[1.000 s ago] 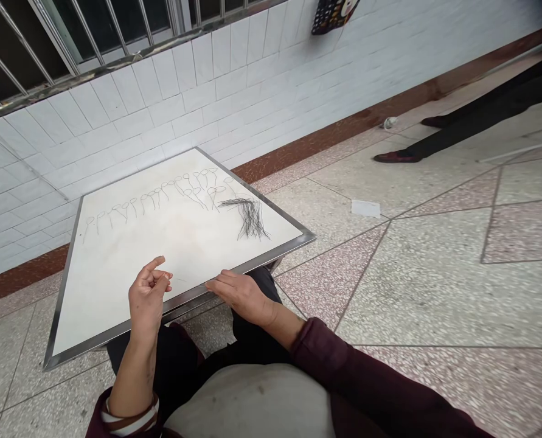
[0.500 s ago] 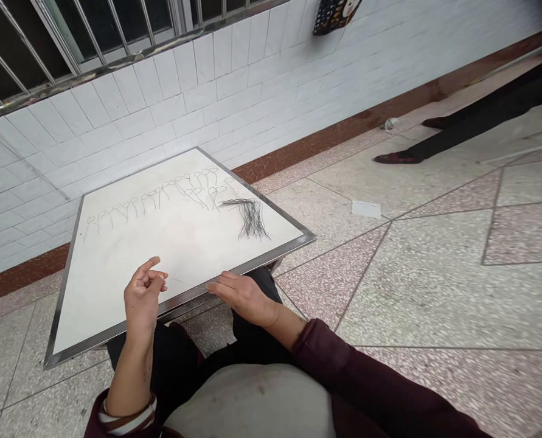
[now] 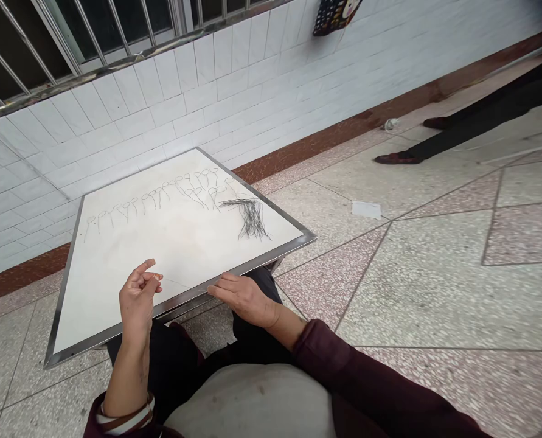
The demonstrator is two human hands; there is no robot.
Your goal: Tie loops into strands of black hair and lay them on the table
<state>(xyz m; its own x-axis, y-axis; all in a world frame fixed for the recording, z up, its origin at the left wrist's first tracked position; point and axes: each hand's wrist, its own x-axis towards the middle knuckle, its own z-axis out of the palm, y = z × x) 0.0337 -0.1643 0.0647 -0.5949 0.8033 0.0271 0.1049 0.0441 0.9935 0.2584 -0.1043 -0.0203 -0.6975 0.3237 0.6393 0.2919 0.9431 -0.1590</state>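
A white board [image 3: 129, 255] with a metal rim rests on my lap. Along its far edge runs a row of small looped hair strands [image 3: 161, 198], and a loose bundle of dark hair [image 3: 249, 216] lies at the far right. My left hand [image 3: 137, 298] hovers over the near edge with thumb and fingers pinched together; a very thin strand seems to run from it toward my right hand. My right hand [image 3: 243, 296] rests at the board's near rim, fingers together and pointing left, pinching what I cannot make out.
A white tiled wall [image 3: 234, 91] with a barred window rises behind the board. Speckled terrazzo floor spreads to the right, with a white scrap [image 3: 365, 208] on it. Another person's dark-trousered legs and shoes [image 3: 398, 157] stretch across the far right.
My left hand has drifted a little left and toward me, still pinched. My right hand and the board have stayed put.
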